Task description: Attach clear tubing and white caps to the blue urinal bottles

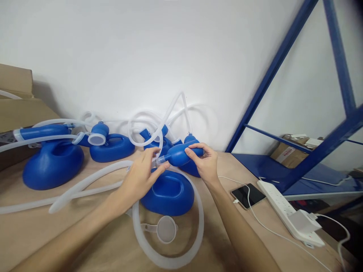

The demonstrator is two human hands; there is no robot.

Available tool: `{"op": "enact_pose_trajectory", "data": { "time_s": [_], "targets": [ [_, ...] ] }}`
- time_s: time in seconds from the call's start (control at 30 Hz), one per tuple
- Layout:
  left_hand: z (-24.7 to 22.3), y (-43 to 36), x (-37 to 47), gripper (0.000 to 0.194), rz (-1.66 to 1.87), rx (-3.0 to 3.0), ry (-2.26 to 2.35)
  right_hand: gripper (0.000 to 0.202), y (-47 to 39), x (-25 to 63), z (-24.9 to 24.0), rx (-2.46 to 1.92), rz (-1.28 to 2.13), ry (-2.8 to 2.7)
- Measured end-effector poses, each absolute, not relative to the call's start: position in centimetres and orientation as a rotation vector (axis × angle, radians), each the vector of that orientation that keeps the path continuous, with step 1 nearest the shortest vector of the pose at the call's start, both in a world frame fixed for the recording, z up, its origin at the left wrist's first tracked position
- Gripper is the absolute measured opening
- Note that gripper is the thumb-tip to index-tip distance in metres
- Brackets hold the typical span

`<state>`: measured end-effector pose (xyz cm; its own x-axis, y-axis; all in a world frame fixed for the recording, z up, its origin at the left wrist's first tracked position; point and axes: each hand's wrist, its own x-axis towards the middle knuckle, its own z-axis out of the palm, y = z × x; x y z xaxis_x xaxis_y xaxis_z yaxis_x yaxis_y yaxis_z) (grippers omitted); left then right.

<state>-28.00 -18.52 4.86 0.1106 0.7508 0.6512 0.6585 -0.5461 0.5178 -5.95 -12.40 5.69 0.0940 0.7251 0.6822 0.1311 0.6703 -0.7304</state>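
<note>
Head view. Landmark: the blue plastic bottle with a recessed grip (167,209). Just behind and above it, your right hand (207,162) pinches a rounded, smooth blue plastic piece (181,154) between thumb and fingers; whether piece and bottle are joined, I cannot tell. Your left hand (137,177) has its thumb and forefinger spread beside the short clear plastic connector (163,159) on the piece's narrow end; contact unclear.

A white flexible tube (201,226) loops round the bottle's right, front and left; a translucent round cap (166,229) lies in front of the bottle.

Handling, my judgement: brace the piece firmly with your right, keep your left fingertips close to the connector and in line with it, and leave the loop slack. Sideways pull could tilt the connector; squeezing hard might make the smooth piece slip.
</note>
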Motion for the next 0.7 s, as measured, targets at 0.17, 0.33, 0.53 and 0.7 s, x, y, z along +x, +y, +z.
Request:
{"op": "enact_pose_trajectory", "data": {
  "time_s": [0.17, 0.33, 0.53, 0.7],
  "targets": [
    [5.4, -21.7, -26.8, 0.037, 1.23, 2.175, 1.465, 0.028, -11.2, -4.6, 5.9, -0.779, 0.542, -1.166],
    [5.0, -21.5, -25.9, 0.062, 1.12, 1.443, 1.202, 0.033, -12.2, -5.0, 6.8, -0.7, 0.635, -1.075],
    [5.0, -21.1, -25.7, 0.045, 1.299, 1.471, 1.096, 0.029, -14.4, -6.6, 7.3, -0.656, 0.738, -1.155],
    [4.6, -20.8, -25.7, 0.039, 1.413, 1.531, 1.074, 0.027, -14.6, -7.0, 7.0, -0.675, 0.718, -1.203]
  ]
}}
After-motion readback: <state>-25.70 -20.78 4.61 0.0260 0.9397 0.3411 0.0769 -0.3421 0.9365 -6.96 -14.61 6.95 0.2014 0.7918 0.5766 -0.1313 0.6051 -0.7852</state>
